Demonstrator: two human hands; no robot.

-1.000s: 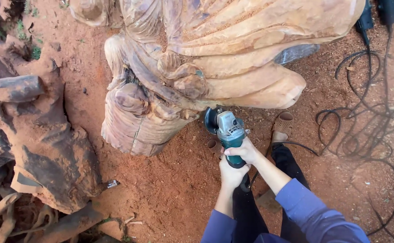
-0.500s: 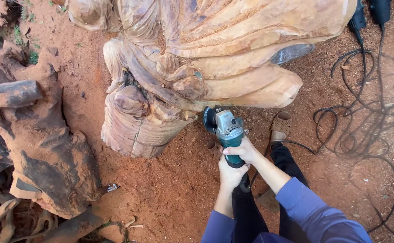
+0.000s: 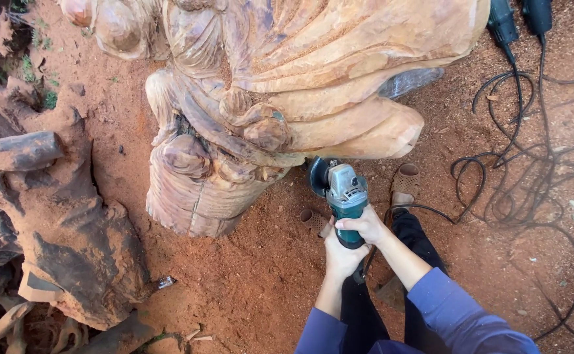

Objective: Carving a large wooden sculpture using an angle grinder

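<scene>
grinder [image 3: 339, 193] below carving [image 3: 287, 78], stump [image 3: 57, 216] left

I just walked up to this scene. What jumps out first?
A big pale carved wooden sculpture with flowing folds fills the top centre, standing on red, sawdust-strewn ground. Just below it, the left hand and right hand grip a teal angle grinder, its disc close to the carving's lower edge. Black power cables tangle across the ground at right, and a dark gnarled root mass sits at left.

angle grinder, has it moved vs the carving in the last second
No, not noticeably. The angle grinder keeps its disc at the same lower edge of the wooden carving, both hands on its body; the slight shift looks like camera motion.
</scene>
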